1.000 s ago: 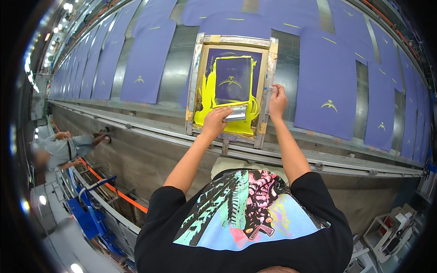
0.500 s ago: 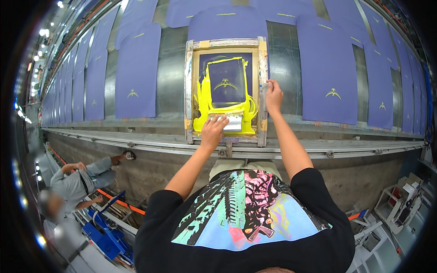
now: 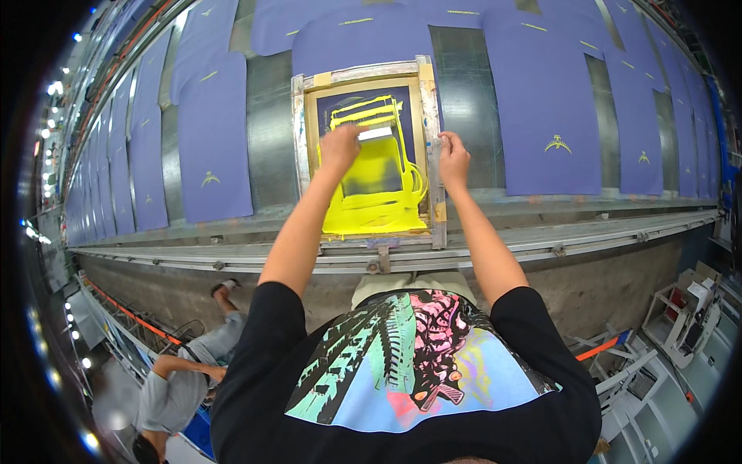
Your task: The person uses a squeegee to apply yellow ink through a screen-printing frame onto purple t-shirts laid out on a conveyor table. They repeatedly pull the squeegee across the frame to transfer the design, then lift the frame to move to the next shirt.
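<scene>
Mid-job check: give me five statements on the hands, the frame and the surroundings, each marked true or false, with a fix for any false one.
1. The left hand holds a squeegee inside the frame. True.
2. The right hand rests down at the person's side. False: it is at the frame's right rail.
3. Yellow ink is spread within the frame. True.
4. The panels laid out on the table are red. False: they are blue-purple, with small yellow prints.
5. Another person is visible at the lower left of the picture. True.
</scene>
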### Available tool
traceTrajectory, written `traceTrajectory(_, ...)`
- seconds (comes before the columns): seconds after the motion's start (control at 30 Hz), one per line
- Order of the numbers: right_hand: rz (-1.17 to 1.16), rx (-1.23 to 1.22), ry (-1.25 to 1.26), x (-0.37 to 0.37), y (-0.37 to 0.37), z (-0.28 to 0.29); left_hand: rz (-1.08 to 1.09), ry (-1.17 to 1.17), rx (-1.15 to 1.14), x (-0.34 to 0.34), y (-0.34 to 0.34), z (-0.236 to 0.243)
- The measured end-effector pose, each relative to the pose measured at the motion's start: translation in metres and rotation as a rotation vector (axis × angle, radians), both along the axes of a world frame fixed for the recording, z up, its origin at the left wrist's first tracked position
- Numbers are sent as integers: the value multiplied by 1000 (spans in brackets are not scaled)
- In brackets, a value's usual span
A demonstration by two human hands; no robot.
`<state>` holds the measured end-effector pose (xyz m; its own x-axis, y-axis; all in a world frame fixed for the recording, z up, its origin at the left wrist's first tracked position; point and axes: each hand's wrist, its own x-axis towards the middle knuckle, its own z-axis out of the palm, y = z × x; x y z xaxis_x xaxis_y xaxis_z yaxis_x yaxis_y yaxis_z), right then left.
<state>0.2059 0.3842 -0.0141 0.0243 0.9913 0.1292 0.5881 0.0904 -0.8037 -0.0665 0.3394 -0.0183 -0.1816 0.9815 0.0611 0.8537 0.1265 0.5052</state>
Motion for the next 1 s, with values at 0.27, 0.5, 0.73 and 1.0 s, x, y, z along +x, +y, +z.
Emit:
traceTrajectory(0.27, -35, -11, -13, -6, -5, 12, -134, -44, 250, 30, -114, -1)
traceTrajectory(0.5, -28, -46, -51, -25, 1, 21, -23, -107, -102, -69, 63, 33)
traceTrajectory(0.73, 4, -11, 11, -18, 3, -8, 10, 8, -23, -30, 31, -4)
traceTrajectory(1.0, 49, 13, -19, 162, 105, 90, -110, -81, 225, 204, -32, 95)
